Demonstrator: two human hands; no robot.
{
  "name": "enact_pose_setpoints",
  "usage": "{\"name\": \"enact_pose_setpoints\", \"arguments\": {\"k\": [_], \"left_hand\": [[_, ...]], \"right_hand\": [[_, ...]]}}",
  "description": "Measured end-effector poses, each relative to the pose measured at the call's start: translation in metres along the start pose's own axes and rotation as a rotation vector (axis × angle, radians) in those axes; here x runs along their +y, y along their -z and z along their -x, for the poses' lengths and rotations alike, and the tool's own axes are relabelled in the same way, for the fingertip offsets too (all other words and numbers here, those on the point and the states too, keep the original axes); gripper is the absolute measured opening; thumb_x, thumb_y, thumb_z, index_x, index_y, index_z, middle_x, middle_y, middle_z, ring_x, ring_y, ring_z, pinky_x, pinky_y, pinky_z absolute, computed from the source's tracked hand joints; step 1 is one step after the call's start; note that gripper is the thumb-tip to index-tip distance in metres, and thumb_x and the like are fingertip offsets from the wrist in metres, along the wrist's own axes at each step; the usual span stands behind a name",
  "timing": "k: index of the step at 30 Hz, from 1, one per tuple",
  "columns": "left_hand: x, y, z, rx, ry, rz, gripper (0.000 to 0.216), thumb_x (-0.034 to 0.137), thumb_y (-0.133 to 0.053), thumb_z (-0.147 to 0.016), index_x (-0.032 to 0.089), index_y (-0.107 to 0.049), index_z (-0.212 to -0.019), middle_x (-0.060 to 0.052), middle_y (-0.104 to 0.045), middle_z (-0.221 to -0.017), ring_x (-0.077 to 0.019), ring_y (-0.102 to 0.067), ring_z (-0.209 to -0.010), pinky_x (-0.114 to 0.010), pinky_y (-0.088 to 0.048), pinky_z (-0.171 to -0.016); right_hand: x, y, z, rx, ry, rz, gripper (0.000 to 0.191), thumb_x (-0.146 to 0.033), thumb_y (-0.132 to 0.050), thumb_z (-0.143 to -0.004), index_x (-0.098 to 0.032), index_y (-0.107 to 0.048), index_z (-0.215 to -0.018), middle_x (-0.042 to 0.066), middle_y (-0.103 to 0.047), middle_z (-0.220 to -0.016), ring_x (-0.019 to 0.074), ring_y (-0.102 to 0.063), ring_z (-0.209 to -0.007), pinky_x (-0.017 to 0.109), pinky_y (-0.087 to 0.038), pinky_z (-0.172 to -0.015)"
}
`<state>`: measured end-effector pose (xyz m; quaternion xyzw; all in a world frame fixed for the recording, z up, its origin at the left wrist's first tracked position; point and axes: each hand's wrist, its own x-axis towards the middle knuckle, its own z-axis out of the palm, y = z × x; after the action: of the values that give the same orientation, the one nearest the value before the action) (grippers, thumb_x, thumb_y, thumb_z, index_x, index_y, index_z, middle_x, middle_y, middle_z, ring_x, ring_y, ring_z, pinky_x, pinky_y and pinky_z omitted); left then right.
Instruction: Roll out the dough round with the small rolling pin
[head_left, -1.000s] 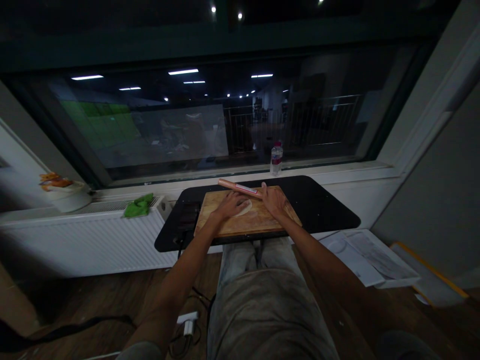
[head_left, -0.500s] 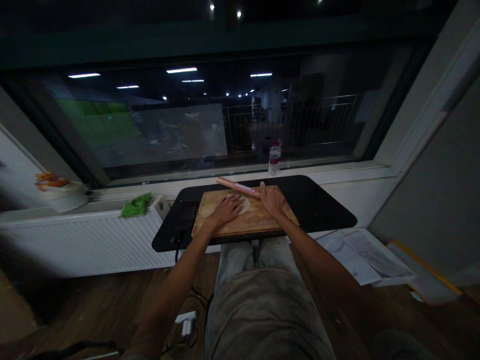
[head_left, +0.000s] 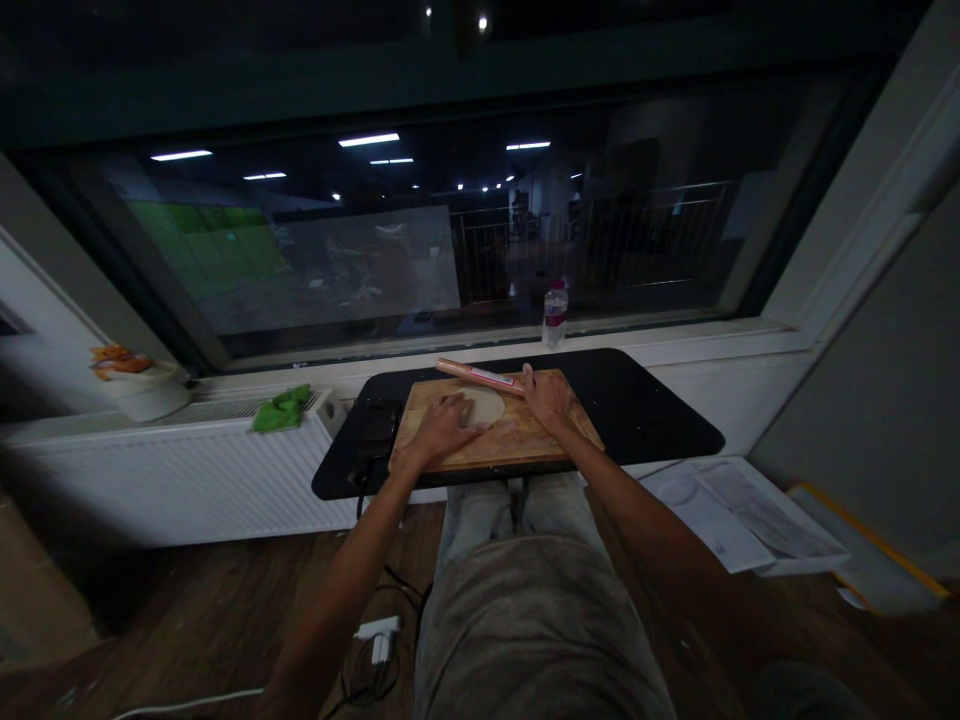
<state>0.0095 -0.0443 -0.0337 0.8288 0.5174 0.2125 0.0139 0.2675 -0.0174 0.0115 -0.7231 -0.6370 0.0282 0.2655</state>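
Note:
A flat round of dough (head_left: 484,405) lies on the wooden board (head_left: 525,445). At the left side of the dough, my left hand (head_left: 441,432) rests with its thumb spread away from the fingers. The fingertips lie on or beside the dough's edge; the exact contact is hard to see. My right hand (head_left: 550,400) is closed around the right end of a wooden rolling pin (head_left: 472,374) with a pale label. Its free end points left along the board's far edge, beyond the dough.
The board lies on a black tabletop (head_left: 649,415) below a window. A water bottle (head_left: 555,315) stands on the sill. To the left are a radiator (head_left: 187,490), a green cloth (head_left: 282,409) and a white pot (head_left: 146,392). A charger (head_left: 380,638) with cables lies on the floor.
My left hand has slid left off the middle of the dough, with the thumb now spread, so more dough shows. My right hand still grips the rolling pin in the same place.

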Motion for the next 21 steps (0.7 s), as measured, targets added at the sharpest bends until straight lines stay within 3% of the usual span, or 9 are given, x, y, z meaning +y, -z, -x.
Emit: {"name": "enact_pose_setpoints", "arguments": {"k": [4,10,15,21], "left_hand": [[-0.005,-0.006,-0.008,-0.038,-0.051,0.117,0.064,0.065,-0.070,-0.105,0.025,-0.071,-0.154,-0.013,-0.059,-0.173,-0.0350,-0.049,-0.165,-0.053,-0.039,-0.139],[-0.006,-0.002,-0.020,-0.106,-0.147,0.211,0.064,0.063,-0.069,-0.106,0.027,-0.069,-0.159,-0.011,-0.060,-0.174,-0.0326,-0.052,-0.164,-0.051,-0.038,-0.140],[0.005,-0.007,-0.018,-0.024,-0.018,0.011,0.067,0.071,-0.069,-0.104,0.028,-0.070,-0.156,-0.014,-0.059,-0.173,-0.0410,-0.049,-0.165,-0.069,-0.030,-0.139],[0.016,-0.009,-0.019,0.025,0.009,0.010,0.062,0.071,-0.073,-0.101,0.027,-0.076,-0.145,-0.013,-0.067,-0.166,-0.0395,-0.057,-0.156,-0.062,-0.040,-0.135]], "right_hand": [[-0.001,0.000,0.001,0.040,0.038,0.004,0.083,-0.057,-0.025,-0.124,-0.007,-0.089,-0.111,0.025,-0.085,-0.105,0.0287,-0.081,-0.102,0.032,-0.051,-0.088],[0.000,0.001,-0.001,0.047,0.041,0.000,0.088,-0.062,-0.021,-0.123,-0.005,-0.088,-0.112,0.025,-0.084,-0.096,0.0296,-0.079,-0.102,0.031,-0.052,-0.085],[0.003,0.003,0.001,0.054,0.054,0.001,0.088,-0.061,-0.021,-0.123,-0.004,-0.086,-0.108,0.022,-0.080,-0.084,0.0288,-0.077,-0.088,0.033,-0.051,-0.077],[0.004,0.005,0.001,0.046,0.064,0.002,0.088,-0.063,-0.020,-0.122,-0.006,-0.086,-0.107,0.021,-0.079,-0.084,0.0292,-0.075,-0.085,0.035,-0.050,-0.075]]}}
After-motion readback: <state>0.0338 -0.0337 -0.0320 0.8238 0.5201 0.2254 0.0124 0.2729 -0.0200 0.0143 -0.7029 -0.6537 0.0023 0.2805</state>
